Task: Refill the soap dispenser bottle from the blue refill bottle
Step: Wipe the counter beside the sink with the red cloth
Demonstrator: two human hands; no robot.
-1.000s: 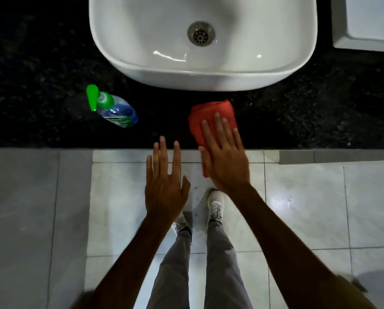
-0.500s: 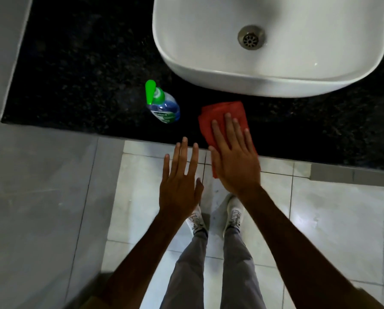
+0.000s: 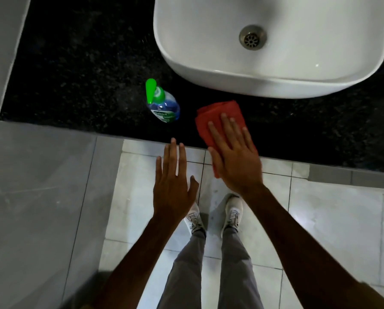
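Note:
The soap dispenser bottle (image 3: 163, 104), clear with blue liquid and a bright green pump, stands on the black granite counter (image 3: 79, 70) left of the basin. My left hand (image 3: 173, 181) hovers flat with fingers spread over the counter's front edge, below the bottle and not touching it. My right hand (image 3: 233, 157) lies flat, palm down, on a folded red cloth (image 3: 217, 113) at the counter's front edge. No blue refill bottle is in view.
A white basin (image 3: 209, 61) with a metal drain (image 3: 252, 37) sits on the counter at the upper right. Below the counter edge are pale floor tiles (image 3: 333, 215), my grey trousers and white shoes. A grey wall (image 3: 30, 197) runs along the left.
The view has swung left, so the basin, bottle and cloth sit further right in frame. My right hand stays flat on the red cloth; my left hand stays open near the counter edge.

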